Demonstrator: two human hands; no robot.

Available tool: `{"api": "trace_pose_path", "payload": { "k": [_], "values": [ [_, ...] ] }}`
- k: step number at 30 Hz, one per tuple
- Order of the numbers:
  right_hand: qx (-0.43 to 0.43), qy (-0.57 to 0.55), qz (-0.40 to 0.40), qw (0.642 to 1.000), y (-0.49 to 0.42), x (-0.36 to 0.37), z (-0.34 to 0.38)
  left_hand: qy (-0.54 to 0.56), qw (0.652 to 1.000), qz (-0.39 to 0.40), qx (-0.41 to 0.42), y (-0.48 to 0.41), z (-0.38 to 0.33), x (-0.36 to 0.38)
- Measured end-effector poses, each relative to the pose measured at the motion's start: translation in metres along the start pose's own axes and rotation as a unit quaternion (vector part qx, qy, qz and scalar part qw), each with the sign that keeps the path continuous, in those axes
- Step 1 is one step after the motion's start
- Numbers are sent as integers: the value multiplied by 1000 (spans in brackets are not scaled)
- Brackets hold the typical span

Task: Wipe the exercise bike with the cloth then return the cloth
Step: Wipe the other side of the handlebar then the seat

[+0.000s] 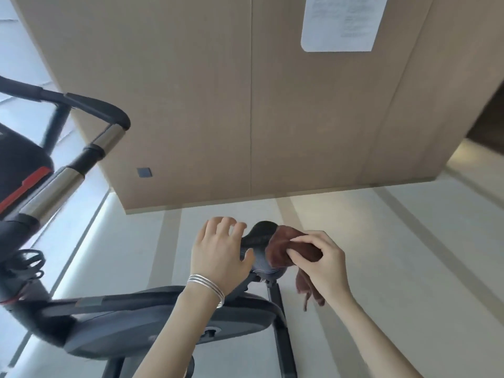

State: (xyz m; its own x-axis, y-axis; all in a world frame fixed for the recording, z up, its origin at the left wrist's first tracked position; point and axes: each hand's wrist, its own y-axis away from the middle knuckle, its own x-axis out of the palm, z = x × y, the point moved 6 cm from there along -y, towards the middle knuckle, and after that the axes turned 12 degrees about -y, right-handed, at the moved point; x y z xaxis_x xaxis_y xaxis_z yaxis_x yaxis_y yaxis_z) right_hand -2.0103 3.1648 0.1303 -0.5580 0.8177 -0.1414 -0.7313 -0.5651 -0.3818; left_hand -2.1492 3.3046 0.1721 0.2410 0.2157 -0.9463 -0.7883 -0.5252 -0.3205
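You have the cloth [281,249] on the saddle [260,233] right now, out in front of you in the middle of the view. It is one brown, fuzzy rag, bunched into a soft wad. Your right hand [324,260] pinches that wad between thumb and curled fingers, which lie close together, and presses it on the saddle's right side. A loose tail of it hangs down below your wrist, beside the seat post [275,298]. The saddle is black on top with a stitched, textured skin, and grey and smooth down the flank. Your left hand [218,255] cups its narrow end. The thumb lies against the grey side and the four fingers arch over the edge, a little spread. Whether those fingertips actually touch, I cannot tell through the blur. On that wrist sits a stack of thin, shiny silver bangles [207,289], several of them. Below your arms is the exercise bike [152,317], with a rounded matte dark grey housing. Up on the left is the handlebar [98,107], a padded black loop with two polished chrome sleeves [107,141] and one red stripe on the console [30,184]. Behind it all is a wall of flat tan panels [191,105]. One white sheet of paper [343,20] is stuck on the wall, and there is one small dark square plate [143,172]. The floor [381,241] is pale, smooth tile.
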Motion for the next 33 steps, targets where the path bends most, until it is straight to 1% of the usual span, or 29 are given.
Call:
{"api": "trace_pose_path", "payload": {
  "k": [3,5,10,15,20,25,30,33],
  "values": [
    [-8,-6,-25,1000,-4,-62,-9,3,1000,4,24,-11,-61,7],
    [-12,-5,-27,1000,-7,-104,-18,10,999,3,30,-19,-103,9],
    [-30,4,1,1000,-25,-202,-37,-6,999,-7,36,-45,-198,13],
    [-36,11,16,999,-54,-268,-45,-27,999,0,39,-66,-265,15],
    [-42,4,31,999,-85,-299,-57,-52,998,15,11,-87,-277,24],
    [-37,-12,24,999,-125,-309,-80,-70,997,14,-3,-131,-276,40],
    [-54,6,38,998,-193,-311,-102,-64,998,-8,-6,-194,-284,63],
    [-62,12,45,997,-249,-308,-113,-63,998,-16,-23,-239,-278,75]
  ]
}}
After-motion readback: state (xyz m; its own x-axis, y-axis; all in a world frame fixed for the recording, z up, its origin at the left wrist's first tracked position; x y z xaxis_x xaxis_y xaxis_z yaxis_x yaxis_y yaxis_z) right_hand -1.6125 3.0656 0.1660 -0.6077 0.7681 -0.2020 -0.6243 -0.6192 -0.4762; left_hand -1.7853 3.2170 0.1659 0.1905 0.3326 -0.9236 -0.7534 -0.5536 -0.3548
